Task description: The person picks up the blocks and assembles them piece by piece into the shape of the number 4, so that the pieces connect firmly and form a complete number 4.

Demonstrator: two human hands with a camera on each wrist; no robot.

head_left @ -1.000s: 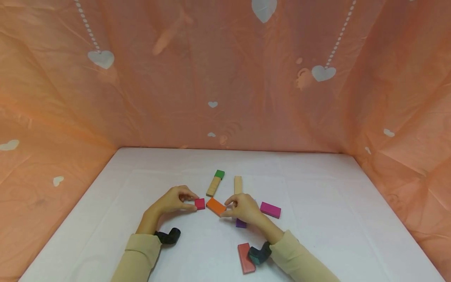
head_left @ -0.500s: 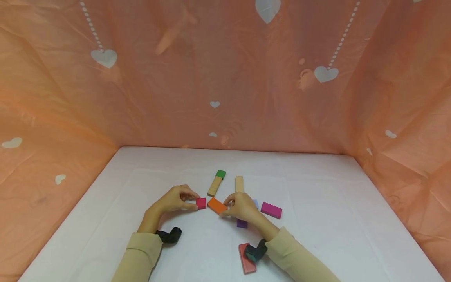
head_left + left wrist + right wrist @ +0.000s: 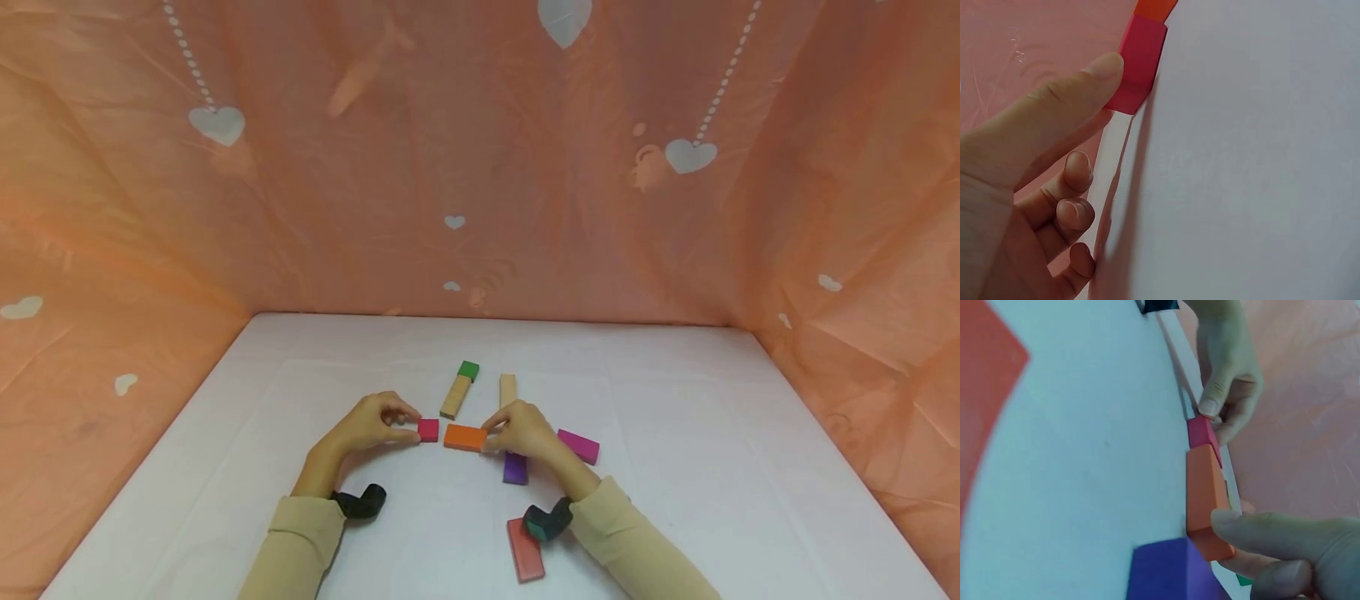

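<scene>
My left hand [image 3: 372, 425] pinches a small crimson block [image 3: 428, 430] between thumb and fingers on the white table [image 3: 675, 400]; the left wrist view shows the thumb on the crimson block [image 3: 1138, 64]. My right hand [image 3: 521, 429] grips the right end of an orange block [image 3: 465, 437], which lies level just right of the crimson one. In the right wrist view the orange block [image 3: 1205, 494] sits end to end with the crimson block [image 3: 1201, 431], close or touching. A purple block [image 3: 515, 468] lies under my right wrist.
Behind the hands lie a tan bar with a green end [image 3: 460, 388] and a plain tan bar [image 3: 507, 388]. A magenta block [image 3: 578, 447] lies to the right and a red block [image 3: 525, 548] near the front. Peach heart-print cloth [image 3: 480, 167] walls the table.
My right hand has turned the orange block from a slant to level, in line with the crimson block, and more of the purple block now shows. My left hand has stayed put.
</scene>
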